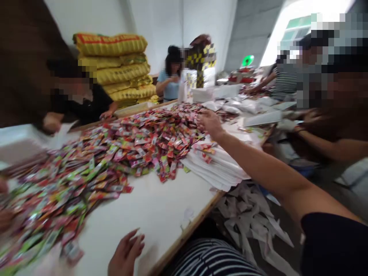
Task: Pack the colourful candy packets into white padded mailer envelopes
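My right arm stretches far across the white table [169, 203]. My right hand [212, 123] is at the far right part of a big heap of small colourful packets [149, 142]. Its fingers look spread and reach down to the packets; they are slightly blurred, and no held packet shows. Near the front edge, my left hand [126, 253] hovers over bare tabletop with loosely bent fingers and nothing visible in them. Beneath my right forearm lies a stack of white sheets or flat bags [215, 165], with a few packets on top.
Co-workers sit around the table: one in black [83, 101], one in light blue [169, 84], others at right. Yellow sacks [115, 73] are piled by the wall. White paper strips [250, 218] litter the floor. A white foam box [20, 145] stands at left.
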### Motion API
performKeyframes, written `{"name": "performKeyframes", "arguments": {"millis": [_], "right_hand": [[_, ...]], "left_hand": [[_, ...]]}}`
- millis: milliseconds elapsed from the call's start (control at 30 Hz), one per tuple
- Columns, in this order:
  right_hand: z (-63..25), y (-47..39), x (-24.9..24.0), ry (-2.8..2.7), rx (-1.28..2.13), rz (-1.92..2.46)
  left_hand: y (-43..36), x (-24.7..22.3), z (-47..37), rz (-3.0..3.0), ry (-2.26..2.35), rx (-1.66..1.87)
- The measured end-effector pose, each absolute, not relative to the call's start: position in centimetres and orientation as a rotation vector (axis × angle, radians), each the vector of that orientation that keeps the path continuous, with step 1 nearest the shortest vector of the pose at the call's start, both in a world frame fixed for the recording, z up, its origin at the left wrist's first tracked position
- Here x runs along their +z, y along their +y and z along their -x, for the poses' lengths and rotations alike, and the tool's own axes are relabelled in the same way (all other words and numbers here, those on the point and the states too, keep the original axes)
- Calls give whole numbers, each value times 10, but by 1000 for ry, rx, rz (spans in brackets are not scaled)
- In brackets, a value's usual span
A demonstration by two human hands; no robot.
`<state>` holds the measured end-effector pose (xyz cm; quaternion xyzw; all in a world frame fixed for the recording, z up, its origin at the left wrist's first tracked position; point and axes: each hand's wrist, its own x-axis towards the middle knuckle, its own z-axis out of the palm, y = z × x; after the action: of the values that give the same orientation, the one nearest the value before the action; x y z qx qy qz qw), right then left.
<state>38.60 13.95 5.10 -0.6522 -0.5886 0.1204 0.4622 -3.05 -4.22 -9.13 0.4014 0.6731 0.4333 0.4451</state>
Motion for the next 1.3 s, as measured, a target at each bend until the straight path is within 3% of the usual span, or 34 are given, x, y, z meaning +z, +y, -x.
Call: {"name": "performKeyframes", "arguments": {"millis": [133, 267, 500, 733, 900, 1033, 1167, 1300], "right_hand": [[-261, 129, -30, -1854, 523, 1466], [-189, 143, -67, -2073, 529, 1616], [-138, 170, -103, -2143, 382, 1803], [-159, 128, -146, -2452, 395, 1140], [-194, 111, -160, -2212, 369, 1282], [-203, 109, -152, -2169, 291, 1443], [-194, 94, -129, -2093, 132, 1428], [-164, 59, -121, -2339, 283, 1089]], "left_hand": [[-28, -92, 31, -1184, 1653, 867], [-2, -96, 51, -1463, 1911, 744], [83, -82, 97, -1639, 2621, 674], [105, -100, 67, -1881, 2408, 276], [41, -114, 25, -2147, 1962, 266], [-5, -110, 30, -2111, 1727, 574], [-13, -95, 66, -1891, 2258, 812], [1, -83, 92, -1680, 2580, 306]]}}
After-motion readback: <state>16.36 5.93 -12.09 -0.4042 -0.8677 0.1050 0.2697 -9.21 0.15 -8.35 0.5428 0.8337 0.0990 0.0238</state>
